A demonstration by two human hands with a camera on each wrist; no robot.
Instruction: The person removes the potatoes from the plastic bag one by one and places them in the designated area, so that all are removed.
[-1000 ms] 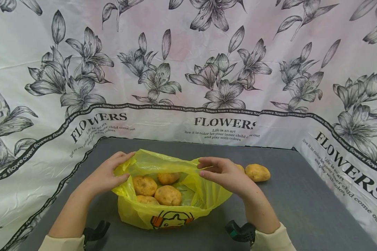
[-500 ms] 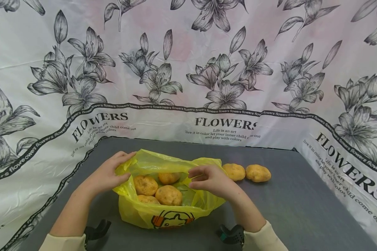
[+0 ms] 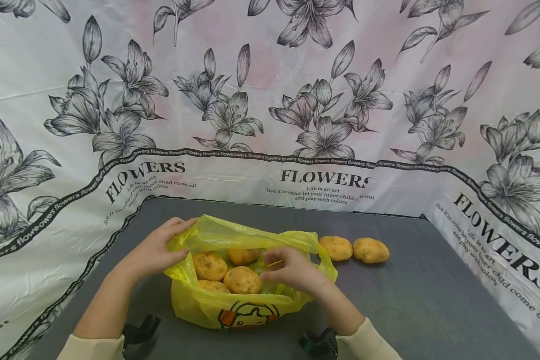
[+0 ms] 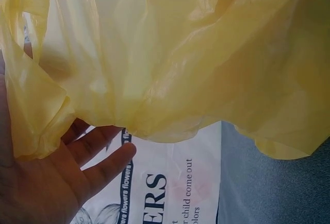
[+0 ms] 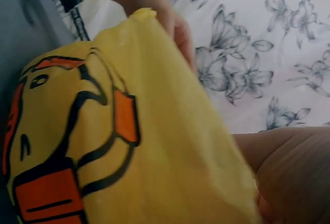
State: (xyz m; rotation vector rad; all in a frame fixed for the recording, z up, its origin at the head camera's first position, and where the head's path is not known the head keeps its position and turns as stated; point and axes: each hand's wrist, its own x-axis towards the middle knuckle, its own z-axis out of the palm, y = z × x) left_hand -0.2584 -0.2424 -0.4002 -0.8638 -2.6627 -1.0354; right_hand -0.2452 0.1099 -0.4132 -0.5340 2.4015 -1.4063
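Observation:
A yellow plastic bag [image 3: 207,312] with a cartoon print lies on the table, its mouth spread. Several potatoes [image 3: 243,280] are inside, mostly to the left. My left hand [image 3: 159,250] touches the left rim, thumb and fingers spread apart. In the left wrist view, its fingertips [image 4: 124,154] extend below the bag's edge. My right hand [image 3: 292,272] reaches over the right side into the mouth, fingers loosely bent beside the nearest potato and holding nothing. The bag's printed side hides much of the right hand [image 5: 289,167] in the right wrist view.
Two potatoes, a nearer one [image 3: 336,248] and one farther right [image 3: 371,250], lie side by side on the dark grey table [image 3: 423,290], right of the bag. A white flower-printed cloth [image 3: 234,180] rises along the table's back and sides.
My right hand has moved left and down, from the bag's right rim into its mouth. Both potatoes outside now show fully. The left hand has stayed at the left rim.

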